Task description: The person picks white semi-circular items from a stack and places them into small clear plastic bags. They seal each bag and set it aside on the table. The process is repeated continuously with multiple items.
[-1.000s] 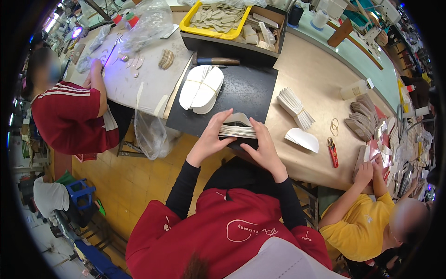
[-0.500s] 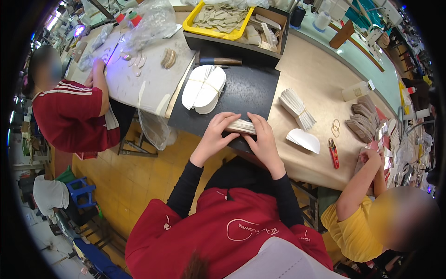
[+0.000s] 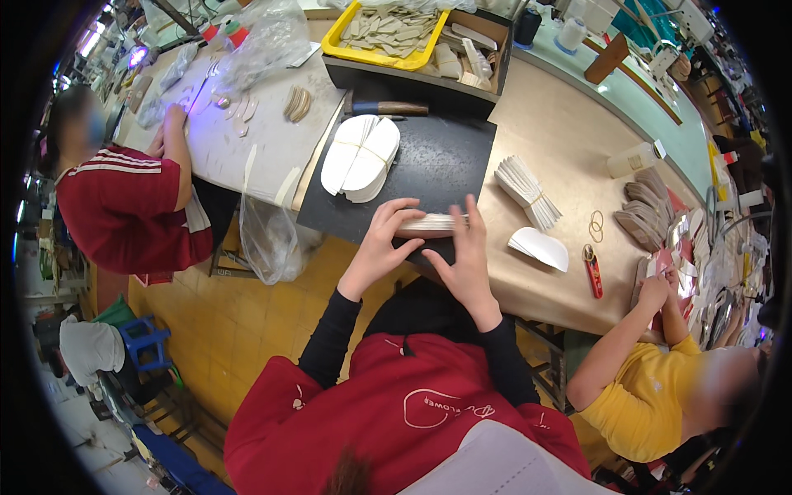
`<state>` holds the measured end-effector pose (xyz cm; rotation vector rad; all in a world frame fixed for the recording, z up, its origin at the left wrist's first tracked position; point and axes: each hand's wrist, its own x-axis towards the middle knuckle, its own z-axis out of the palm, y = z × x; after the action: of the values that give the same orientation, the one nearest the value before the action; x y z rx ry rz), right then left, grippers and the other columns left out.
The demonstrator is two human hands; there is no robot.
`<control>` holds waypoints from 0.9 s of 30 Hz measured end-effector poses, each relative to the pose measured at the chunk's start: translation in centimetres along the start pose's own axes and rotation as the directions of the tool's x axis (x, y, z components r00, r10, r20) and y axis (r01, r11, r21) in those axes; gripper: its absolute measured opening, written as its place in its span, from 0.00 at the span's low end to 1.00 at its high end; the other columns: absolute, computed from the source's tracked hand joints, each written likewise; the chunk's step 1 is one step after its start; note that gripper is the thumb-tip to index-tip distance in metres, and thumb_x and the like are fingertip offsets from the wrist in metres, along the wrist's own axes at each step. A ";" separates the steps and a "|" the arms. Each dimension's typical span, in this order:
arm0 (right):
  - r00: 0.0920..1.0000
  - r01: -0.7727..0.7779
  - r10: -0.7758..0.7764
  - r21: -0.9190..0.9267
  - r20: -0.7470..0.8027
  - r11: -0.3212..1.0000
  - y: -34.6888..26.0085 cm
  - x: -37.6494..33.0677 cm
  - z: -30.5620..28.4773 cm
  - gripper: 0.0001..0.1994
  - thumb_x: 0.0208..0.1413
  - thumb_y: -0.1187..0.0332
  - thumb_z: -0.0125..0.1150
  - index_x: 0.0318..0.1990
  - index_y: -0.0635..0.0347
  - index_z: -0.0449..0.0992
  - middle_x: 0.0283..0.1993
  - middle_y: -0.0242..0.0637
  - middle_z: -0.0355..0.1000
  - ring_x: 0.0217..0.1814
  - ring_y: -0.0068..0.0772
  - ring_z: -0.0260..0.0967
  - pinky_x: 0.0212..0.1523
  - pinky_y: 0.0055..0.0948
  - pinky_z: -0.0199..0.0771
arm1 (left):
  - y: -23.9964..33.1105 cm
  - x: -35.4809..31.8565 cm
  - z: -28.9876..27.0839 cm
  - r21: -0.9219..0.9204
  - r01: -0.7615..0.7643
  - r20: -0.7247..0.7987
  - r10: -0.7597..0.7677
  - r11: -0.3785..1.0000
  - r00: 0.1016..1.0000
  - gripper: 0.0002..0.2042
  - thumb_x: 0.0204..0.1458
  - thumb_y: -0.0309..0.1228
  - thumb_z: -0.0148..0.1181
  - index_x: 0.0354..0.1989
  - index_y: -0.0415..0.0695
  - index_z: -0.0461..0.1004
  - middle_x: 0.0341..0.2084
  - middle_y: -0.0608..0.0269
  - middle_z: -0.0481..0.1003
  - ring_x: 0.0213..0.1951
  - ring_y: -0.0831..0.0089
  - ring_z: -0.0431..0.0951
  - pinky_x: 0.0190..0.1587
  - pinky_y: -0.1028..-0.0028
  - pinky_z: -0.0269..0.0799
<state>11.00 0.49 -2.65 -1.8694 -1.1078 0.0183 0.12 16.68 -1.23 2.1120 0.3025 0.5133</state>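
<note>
My left hand (image 3: 384, 247) grips a stack of thin white pieces (image 3: 431, 223) above the near edge of a black mat (image 3: 450, 153), thumb below and fingers over the top. At the stack's right end, my right hand (image 3: 466, 264) has its fingers apart and raised, slightly blurred; whether it touches the stack I cannot tell. A banded bundle of white rounded pieces (image 3: 356, 157) lies on the mat beyond my left hand. Right of my hands are a fanned, banded white bundle (image 3: 528, 191), loose white rounded pieces (image 3: 538, 249), rubber bands (image 3: 596, 224) and a red-handled cutter (image 3: 592, 274).
A wooden-handled hammer (image 3: 388, 107) lies at the mat's far side, before a black box (image 3: 412, 78) bearing a yellow tray (image 3: 334, 40). A bottle (image 3: 635, 161) stands at right near stacked brown pieces (image 3: 643, 214). Co-workers sit left, in red (image 3: 124, 198), and right, in yellow (image 3: 627, 404).
My right hand's fingers have lifted and spread from the stack's right end. My left hand keeps its hold. The co-worker in yellow has shifted their head and hands slightly.
</note>
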 end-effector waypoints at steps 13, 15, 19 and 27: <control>0.971 -0.215 0.168 0.320 0.171 0.923 1.7 0.4 -0.2 0.32 0.54 0.75 0.61 0.67 0.64 0.58 0.67 0.52 0.58 0.70 0.55 0.55 0.73 0.53 0.47 | 0.2 -0.2 0.1 0.074 0.005 -0.043 -0.002 0.997 0.999 0.25 0.45 0.24 0.70 0.54 0.41 0.74 0.48 0.55 0.77 0.49 0.59 0.78 0.55 0.66 0.71; 0.974 -0.124 0.100 0.109 0.204 0.986 1.5 0.5 -0.5 0.27 0.55 0.81 0.56 0.63 0.64 0.62 0.62 0.50 0.62 0.67 0.48 0.59 0.69 0.39 0.56 | 0.3 -0.1 -0.1 -0.010 0.089 0.000 -0.089 0.996 0.996 0.25 0.46 0.22 0.68 0.56 0.40 0.72 0.50 0.54 0.76 0.51 0.58 0.77 0.56 0.66 0.71; 0.975 -0.200 0.168 0.241 0.146 0.950 1.3 0.0 -1.1 0.25 0.53 0.79 0.58 0.61 0.62 0.65 0.59 0.50 0.62 0.65 0.51 0.60 0.67 0.41 0.59 | 0.5 -0.3 0.1 -0.216 0.114 0.087 -0.097 0.970 0.991 0.25 0.49 0.18 0.60 0.59 0.41 0.69 0.52 0.53 0.73 0.54 0.56 0.74 0.58 0.66 0.69; 0.976 -0.206 0.181 0.260 0.118 0.944 1.3 -1.4 -1.3 0.32 0.49 0.77 0.62 0.64 0.62 0.62 0.63 0.51 0.60 0.68 0.54 0.57 0.71 0.43 0.52 | 0.5 -0.8 1.2 -0.154 0.050 0.091 -0.036 0.987 0.995 0.27 0.44 0.16 0.53 0.58 0.41 0.68 0.51 0.54 0.73 0.65 0.54 0.63 0.68 0.60 0.56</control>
<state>11.59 -1.61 -3.44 -1.7349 -0.9269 0.3558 0.01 15.21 -1.55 1.9650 0.2488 0.4046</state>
